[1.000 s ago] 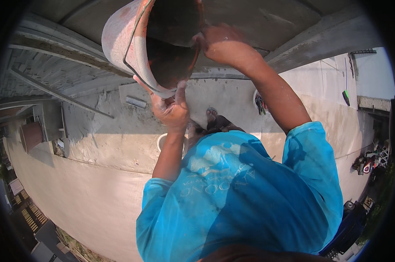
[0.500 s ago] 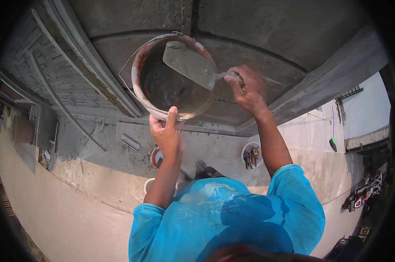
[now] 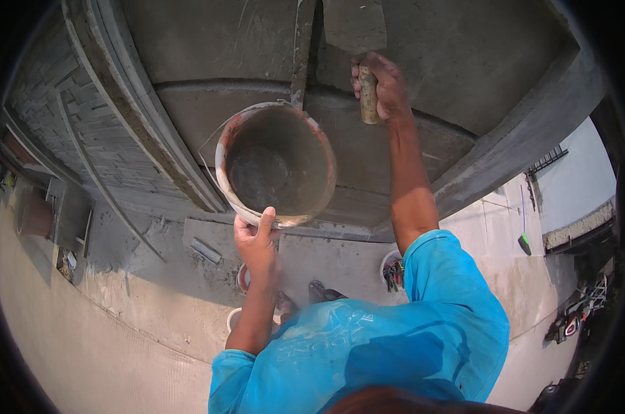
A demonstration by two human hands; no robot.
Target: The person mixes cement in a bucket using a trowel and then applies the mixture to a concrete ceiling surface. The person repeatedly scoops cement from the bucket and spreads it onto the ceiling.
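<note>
The main change being noted is at the right hand point(image 3: 387, 87): the trowel point(image 3: 354, 26) has left the mouth of the bucket point(image 3: 300, 160), where it was lying half a second ago, and is now being held up against the background of the grey wall point(image 3: 423, 52). This is suggesting that the work is passing from scooping to the wall surface, though whether the blade is touching that surface cannot be told. Whether it is carrying any mortar is likewise unclear, as its top end is running out of view.

The right hand is gripping tightly, its fingers curling round the trowel's handle, whose butt end is pointing down toward the wall's bottom edge. The blade is standing just to the right of the upright joint point(image 3: 303, 52) in the wall.

The left hand point(image 3: 254, 240) is partly closed, clasping the bucket's near rim, its thumb lying over the edge and its fingers mostly hidden beneath. The bucket is being held in front of the wall, near its bottom edge, tilting so that its mouth is facing the wearer. Grey residue is showing inside; its depth cannot be judged.

On the floor point(image 3: 326, 259), a tool pail point(image 3: 392, 269) is standing near the wall's bottom edge.
</note>
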